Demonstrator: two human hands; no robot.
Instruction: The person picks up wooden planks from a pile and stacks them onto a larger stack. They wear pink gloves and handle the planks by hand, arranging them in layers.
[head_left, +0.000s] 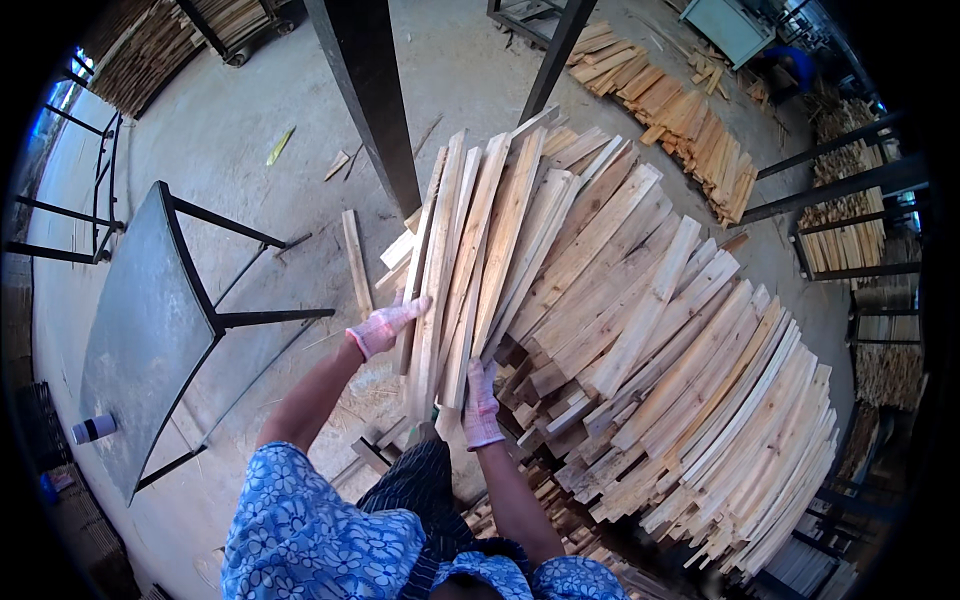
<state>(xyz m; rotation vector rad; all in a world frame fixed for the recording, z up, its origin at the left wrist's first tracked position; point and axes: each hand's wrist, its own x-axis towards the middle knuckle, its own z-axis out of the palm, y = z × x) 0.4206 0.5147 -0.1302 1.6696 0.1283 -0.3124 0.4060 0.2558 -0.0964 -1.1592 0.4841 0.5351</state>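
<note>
Several long, pale wooden slats (pixel 458 255) stand bunched between my gloved hands, fanned slightly and tilted with their tops away from me. My left hand (pixel 387 328) grips the bunch from its left side, thumb laid across the front of the slats. Lower down, my right hand (pixel 482 405) closes on the bunch's right edge near the bottom ends; its fingertips are partly hidden behind the wood. Against the right of the bunch lies a large pile of similar slats (pixel 640 300), layered side by side and curving toward the lower right.
A dark-topped metal table (pixel 150 320) stands at left, a cup-like container (pixel 94 430) on it. A black steel post (pixel 370 100) rises just beyond the bunch. Another row of slats (pixel 680 120) lies on the floor at far right. A loose slat (pixel 356 262) lies left of the pile.
</note>
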